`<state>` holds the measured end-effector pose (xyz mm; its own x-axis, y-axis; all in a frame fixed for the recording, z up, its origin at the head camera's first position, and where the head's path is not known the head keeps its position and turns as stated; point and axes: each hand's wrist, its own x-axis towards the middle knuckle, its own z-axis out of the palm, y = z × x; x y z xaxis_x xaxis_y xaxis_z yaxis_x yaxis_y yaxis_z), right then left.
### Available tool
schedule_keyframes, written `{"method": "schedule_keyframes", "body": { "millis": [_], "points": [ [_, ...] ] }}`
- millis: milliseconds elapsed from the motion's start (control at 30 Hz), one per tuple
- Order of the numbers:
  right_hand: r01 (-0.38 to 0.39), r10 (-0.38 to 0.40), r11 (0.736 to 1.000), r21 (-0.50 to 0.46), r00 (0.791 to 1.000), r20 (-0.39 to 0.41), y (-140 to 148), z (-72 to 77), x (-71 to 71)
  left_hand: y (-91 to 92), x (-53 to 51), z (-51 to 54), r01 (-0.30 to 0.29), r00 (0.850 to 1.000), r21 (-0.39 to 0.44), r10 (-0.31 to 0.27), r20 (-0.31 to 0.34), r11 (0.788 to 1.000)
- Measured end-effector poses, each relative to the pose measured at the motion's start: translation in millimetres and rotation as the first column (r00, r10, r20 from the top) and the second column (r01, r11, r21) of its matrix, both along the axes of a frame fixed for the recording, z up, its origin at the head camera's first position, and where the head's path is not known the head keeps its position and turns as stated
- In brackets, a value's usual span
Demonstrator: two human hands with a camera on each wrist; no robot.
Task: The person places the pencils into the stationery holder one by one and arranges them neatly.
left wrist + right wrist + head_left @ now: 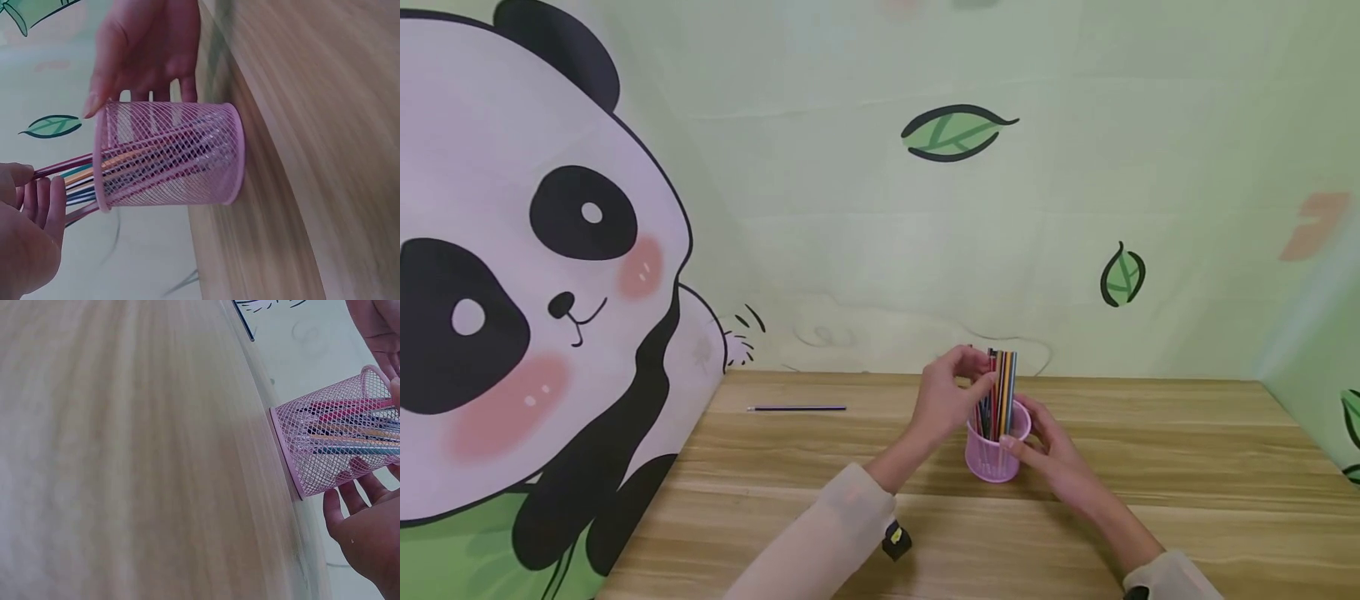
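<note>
A pink mesh pencil cup [992,465] stands upright on the table, right of the middle in the head view. Several coloured pencils [1006,379] lean inside it, their upper ends sticking out over the rim. With thumb and fingers, my left hand [946,398] pinches the pencils near their tops; a dark red pencil [69,164] lies at the thumb in the left wrist view. How many it grips I cannot tell. My right hand [1058,457] holds the cup from the right, thumb at the rim, fingers [355,499] around its side.
A single dark pencil [797,408] lies on the wooden table [1187,450], far to the left of the cup. Behind the table's back edge rises a pale green backdrop [820,208] with a panda and leaves. A small black object [896,542] shows beside the left sleeve.
</note>
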<state>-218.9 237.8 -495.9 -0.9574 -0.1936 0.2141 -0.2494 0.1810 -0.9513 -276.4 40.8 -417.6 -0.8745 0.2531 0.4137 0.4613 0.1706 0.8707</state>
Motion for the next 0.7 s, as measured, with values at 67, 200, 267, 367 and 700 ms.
{"method": "schedule_keyframes", "body": {
  "millis": [67,200,267,367,700],
  "points": [
    [0.002,-0.002,1.0,0.001,1.0,0.004,-0.3,0.2,0.1,-1.4,-0.1,-2.5,-0.002,1.0,-0.031,0.002,0.005,1.0],
    [0.002,-0.002,1.0,-0.005,1.0,0.005,-0.5,0.4,0.7,-4.4,-1.2,-7.1,0.0,1.0,-0.056,0.001,0.009,0.998],
    [0.003,-0.003,1.0,-0.006,1.0,0.005,-0.3,-0.7,-0.1,-7.3,-2.0,-8.7,0.001,1.0,-0.067,0.0,0.009,0.998],
    [0.001,-0.001,1.0,-0.004,1.0,-0.001,0.1,-1.5,-0.6,-13.7,-2.7,-9.7,0.001,1.0,-0.089,-0.001,0.008,0.996],
    [-0.003,0.003,1.0,-0.008,1.0,-0.019,-0.2,0.8,2.7,-45.4,-1.2,-2.2,0.041,0.998,-0.165,-0.049,-0.049,0.985]
  ]
}}
